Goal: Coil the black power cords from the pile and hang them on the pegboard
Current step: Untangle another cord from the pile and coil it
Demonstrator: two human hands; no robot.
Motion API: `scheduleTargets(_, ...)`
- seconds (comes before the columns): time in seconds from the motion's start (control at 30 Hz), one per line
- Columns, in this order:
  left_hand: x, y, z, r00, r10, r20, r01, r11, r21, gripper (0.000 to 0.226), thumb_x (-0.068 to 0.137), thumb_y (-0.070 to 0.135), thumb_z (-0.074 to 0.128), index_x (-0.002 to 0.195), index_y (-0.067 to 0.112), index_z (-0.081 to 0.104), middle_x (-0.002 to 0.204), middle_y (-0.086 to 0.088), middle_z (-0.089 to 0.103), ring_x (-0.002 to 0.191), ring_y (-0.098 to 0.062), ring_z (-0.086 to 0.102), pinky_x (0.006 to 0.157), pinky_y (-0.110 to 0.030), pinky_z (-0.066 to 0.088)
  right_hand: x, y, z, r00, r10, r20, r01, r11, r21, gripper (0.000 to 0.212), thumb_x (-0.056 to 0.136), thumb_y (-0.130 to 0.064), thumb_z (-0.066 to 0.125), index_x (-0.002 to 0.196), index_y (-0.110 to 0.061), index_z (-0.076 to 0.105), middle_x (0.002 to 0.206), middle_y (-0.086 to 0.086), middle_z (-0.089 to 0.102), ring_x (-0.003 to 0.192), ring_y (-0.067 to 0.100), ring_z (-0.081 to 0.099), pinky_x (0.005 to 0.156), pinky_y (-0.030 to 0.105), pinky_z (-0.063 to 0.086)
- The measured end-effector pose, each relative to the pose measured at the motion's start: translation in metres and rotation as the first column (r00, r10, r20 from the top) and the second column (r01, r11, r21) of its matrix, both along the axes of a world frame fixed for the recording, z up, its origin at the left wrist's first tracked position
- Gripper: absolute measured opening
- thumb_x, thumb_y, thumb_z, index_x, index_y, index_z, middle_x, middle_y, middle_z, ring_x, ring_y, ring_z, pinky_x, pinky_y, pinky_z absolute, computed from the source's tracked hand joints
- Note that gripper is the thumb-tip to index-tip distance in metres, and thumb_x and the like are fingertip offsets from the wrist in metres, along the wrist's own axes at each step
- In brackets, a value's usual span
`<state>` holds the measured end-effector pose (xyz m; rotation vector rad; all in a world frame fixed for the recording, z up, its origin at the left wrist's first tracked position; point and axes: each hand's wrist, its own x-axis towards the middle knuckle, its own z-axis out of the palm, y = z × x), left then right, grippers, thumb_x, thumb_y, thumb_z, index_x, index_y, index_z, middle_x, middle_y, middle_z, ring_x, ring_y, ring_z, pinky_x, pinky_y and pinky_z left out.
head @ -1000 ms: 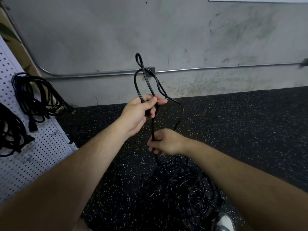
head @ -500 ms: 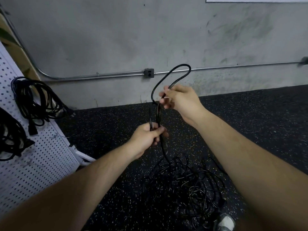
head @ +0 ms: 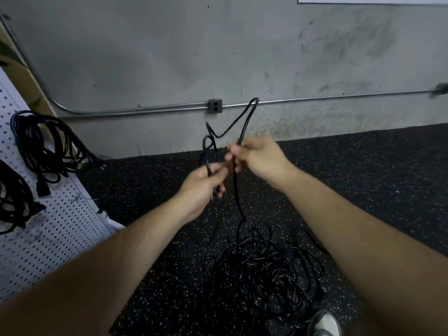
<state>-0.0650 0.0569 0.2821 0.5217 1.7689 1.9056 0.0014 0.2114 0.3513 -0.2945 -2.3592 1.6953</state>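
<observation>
Your left hand is closed around a few small loops of a black cord, holding them upright in front of you. Your right hand, just beside it and a little higher, has its fingers curled round the same cord. A tall narrow bend stands up above that hand against the wall. Both hands are blurred, so the exact finger placement cannot be told. Below your right hand the cord drops to the floor and runs into the pile, a loose black tangle near your shoe.

On the pegboard at your left, 2 coiled bundles already hang: 1 higher up and 1 at the frame edge, only partly in view.

As a judgement, you are early in this coil: only a few loops are gathered, and most of the cord's length seems to lie in the pile. What remains is to finish winding it, hang it on the pegboard, and repeat for the rest. How many cords the tangle holds cannot be counted, but it looks like several.
</observation>
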Motion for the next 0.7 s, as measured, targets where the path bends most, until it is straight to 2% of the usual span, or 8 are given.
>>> scheduleTargets(0.1, 0.017, 0.004, -0.012, 0.995, -0.097, -0.001, 0.097, 0.994, -0.044, 0.021, 0.101, 0.009, 0.058, 0.119, 0.01, 0.068, 0.105, -0.005, 0.077, 0.062, -0.008, 0.051, 0.056, -0.022, 0.044, -0.011, 0.001, 0.025, 0.984, -0.06, -0.167, -0.003, 0.935, -0.356, 0.014, 0.1, -0.005, 0.059, 0.106, 0.005, 0.066, 0.092, 0.011, 0.074, 0.066, 0.009, 0.064, 0.063, 0.024, 0.056)
scheduleTargets(0.17, 0.016, 0.007, -0.006, 0.999, -0.023, -0.033, 0.022, 0.999, -0.04, 0.013, 0.1, 0.007, 0.059, 0.107, 0.008, 0.07, 0.09, -0.004, 0.077, 0.06, -0.01, 0.049, 0.055, -0.022, 0.043, -0.012, 0.004, 0.025, 0.982, -0.065, -0.18, -0.016, 0.908, -0.418, 0.014, 0.1, -0.007, 0.06, 0.101, 0.006, 0.064, 0.089, 0.013, 0.072, 0.063, 0.011, 0.062, 0.06, 0.026, 0.054)
scheduleTargets(0.27, 0.001, 0.007, 0.01, 0.998, 0.056, -0.002, -0.056, 0.996, 0.066, 0.01, 0.099, 0.006, 0.061, 0.097, 0.009, 0.07, 0.081, -0.005, 0.074, 0.057, -0.01, 0.047, 0.056, -0.024, 0.04, 0.001, 0.006, 0.007, 0.999, -0.038, 0.005, 0.038, 0.998, -0.059, 0.007, 0.098, -0.012, 0.06, 0.1, -0.006, 0.063, 0.081, 0.006, 0.067, 0.055, 0.012, 0.056, 0.052, 0.027, 0.049)
scheduleTargets(0.33, -0.003, 0.007, 0.022, 0.998, 0.055, 0.011, -0.056, 0.989, 0.14, 0.01, 0.098, 0.005, 0.061, 0.098, 0.006, 0.07, 0.081, -0.006, 0.074, 0.055, -0.008, 0.046, 0.056, -0.023, 0.04, 0.012, -0.005, -0.015, 0.967, 0.063, 0.248, -0.115, 0.972, 0.203, 0.012, 0.095, -0.012, 0.062, 0.106, -0.013, 0.058, 0.082, 0.002, 0.064, 0.058, 0.01, 0.058, 0.049, 0.023, 0.049)
scheduleTargets(0.4, -0.003, 0.007, 0.032, 0.998, 0.05, 0.029, -0.055, 0.981, 0.185, 0.01, 0.099, 0.005, 0.059, 0.101, 0.004, 0.069, 0.083, -0.007, 0.074, 0.055, -0.007, 0.046, 0.056, -0.021, 0.041, 0.015, -0.018, -0.035, 0.878, 0.207, 0.431, -0.329, 0.916, 0.23, 0.016, 0.096, -0.013, 0.064, 0.111, -0.014, 0.057, 0.088, 0.003, 0.067, 0.067, 0.01, 0.063, 0.053, 0.025, 0.054)
scheduleTargets(0.43, -0.004, 0.007, 0.034, 0.998, 0.053, 0.032, -0.058, 0.98, 0.188, 0.011, 0.1, 0.006, 0.059, 0.103, 0.005, 0.069, 0.088, -0.009, 0.075, 0.056, -0.007, 0.046, 0.056, -0.02, 0.041, 0.012, -0.022, -0.043, 0.877, 0.22, 0.426, -0.342, 0.91, 0.233, 0.009, 0.1, -0.014, 0.061, 0.108, -0.014, 0.059, 0.091, 0.003, 0.069, 0.069, 0.011, 0.064, 0.058, 0.029, 0.058)
scheduleTargets(0.57, -0.01, -0.002, 0.023, 0.996, 0.08, 0.041, -0.085, 0.987, 0.136, 0.021, 0.102, 0.01, 0.057, 0.118, 0.015, 0.07, 0.112, -0.007, 0.076, 0.06, -0.006, 0.052, 0.058, -0.021, 0.046, -0.003, -0.01, -0.028, 0.989, -0.001, 0.15, -0.028, 0.98, 0.197, 0.013, 0.105, -0.014, 0.051, 0.099, -0.012, 0.062, 0.091, 0.005, 0.074, 0.063, 0.012, 0.068, 0.057, 0.029, 0.058)
scheduleTargets(0.7, 0.01, -0.006, -0.004, 0.995, -0.094, 0.033, 0.096, 0.993, -0.069, 0.026, 0.1, 0.012, 0.058, 0.124, 0.019, 0.068, 0.109, -0.002, 0.076, 0.063, -0.007, 0.054, 0.057, -0.023, 0.046, -0.005, 0.0, 0.011, 0.985, -0.115, -0.126, 0.101, 0.988, -0.113, 0.012, 0.104, -0.013, 0.055, 0.104, -0.004, 0.063, 0.087, 0.007, 0.075, 0.055, 0.013, 0.064, 0.048, 0.024, 0.05)
